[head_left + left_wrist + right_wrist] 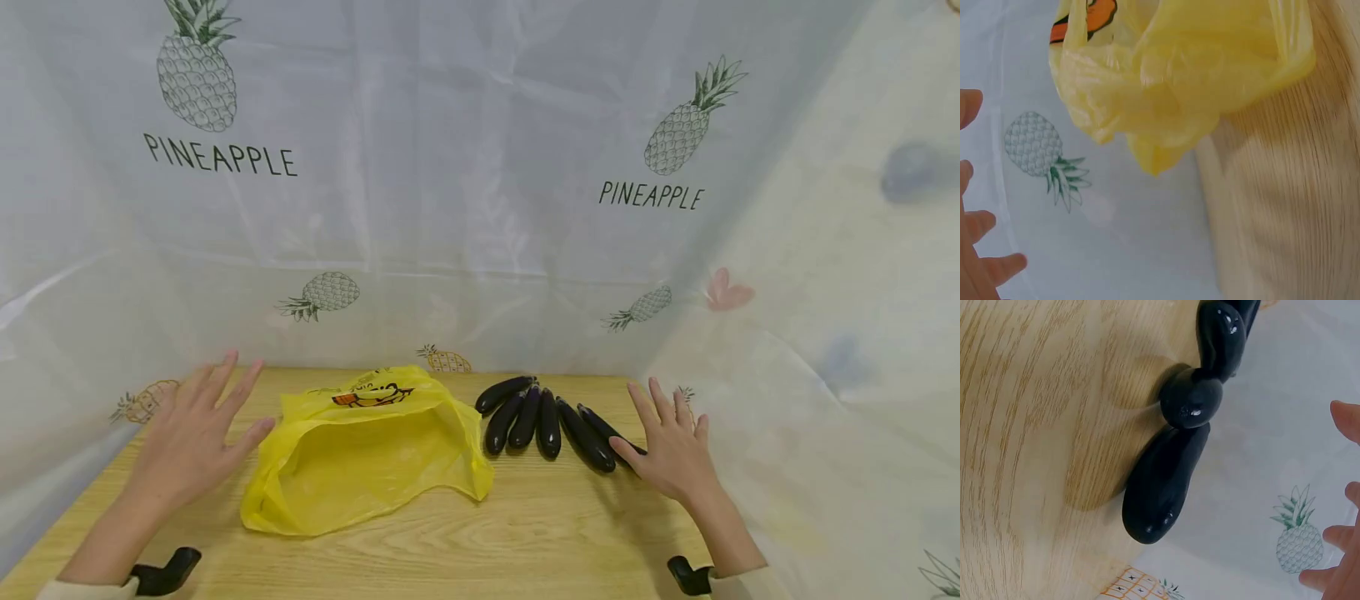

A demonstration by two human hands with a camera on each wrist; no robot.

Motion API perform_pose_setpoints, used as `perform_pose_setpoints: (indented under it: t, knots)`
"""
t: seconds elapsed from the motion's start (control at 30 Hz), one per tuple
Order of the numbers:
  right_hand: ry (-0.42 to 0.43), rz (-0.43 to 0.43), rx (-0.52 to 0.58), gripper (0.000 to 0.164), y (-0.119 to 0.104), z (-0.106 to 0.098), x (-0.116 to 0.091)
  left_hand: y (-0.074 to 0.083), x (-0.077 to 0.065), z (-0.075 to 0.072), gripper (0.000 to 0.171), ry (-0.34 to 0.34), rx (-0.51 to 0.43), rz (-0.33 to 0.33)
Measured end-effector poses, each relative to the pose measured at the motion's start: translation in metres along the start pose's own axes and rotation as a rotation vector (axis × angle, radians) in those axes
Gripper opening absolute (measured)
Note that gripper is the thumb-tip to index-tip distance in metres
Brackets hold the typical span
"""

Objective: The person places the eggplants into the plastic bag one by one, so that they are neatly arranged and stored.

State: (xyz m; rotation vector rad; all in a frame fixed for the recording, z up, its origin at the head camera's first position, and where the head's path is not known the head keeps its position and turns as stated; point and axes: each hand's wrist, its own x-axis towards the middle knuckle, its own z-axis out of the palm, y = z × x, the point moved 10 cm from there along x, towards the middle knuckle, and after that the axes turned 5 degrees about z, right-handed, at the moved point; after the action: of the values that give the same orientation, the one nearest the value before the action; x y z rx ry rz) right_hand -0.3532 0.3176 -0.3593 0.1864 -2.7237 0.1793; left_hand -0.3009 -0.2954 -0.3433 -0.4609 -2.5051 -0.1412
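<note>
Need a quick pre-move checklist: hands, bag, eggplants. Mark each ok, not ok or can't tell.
1. Left hand free: ok. Fingers spread, holding nothing, left of the yellow bag.
2. Right hand free: ok. Fingers spread, holding nothing, near the rightmost eggplant.
3. Bag mouth open: ok. It gapes toward the head camera.
4. Bag empty: cannot tell. Nothing shows inside, but folds may hide part of it.
5. Eggplants in view: ok. Six lie on the table, right of the bag.
6. Bag steadied: not ok. Neither hand holds it.
</note>
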Motion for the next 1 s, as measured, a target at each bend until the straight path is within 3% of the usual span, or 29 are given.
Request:
perform_pose_setpoints:
  t: [0.13, 0.33, 0.63, 0.83, 1.0]
  knots:
    - [-0.025, 0.005, 0.007, 0.092, 0.0, 0.004, 0.002, 0.006, 0.002, 0.004, 0.091, 0.001, -0.069, 0.013]
    - [-0.037, -0.009, 0.016, 0.091, 0.002, 0.011, 0.004, 0.016, 0.002, 0.009, 0.093, -0.028, -0.179, -0.022]
    - [-0.05, -0.022, 0.038, 0.089, 0.008, 0.026, 0.005, 0.025, -0.003, 0.015, 0.09, 0.01, -0.341, -0.014]
    - [-0.063, -0.019, 0.046, 0.086, 0.01, 0.03, 0.004, 0.028, -0.01, 0.022, 0.087, 0.061, -0.426, 0.052]
    - [-0.078, -0.016, 0.063, 0.086, 0.011, 0.032, 0.001, 0.026, -0.017, 0.032, 0.08, 0.042, -0.464, 0.062]
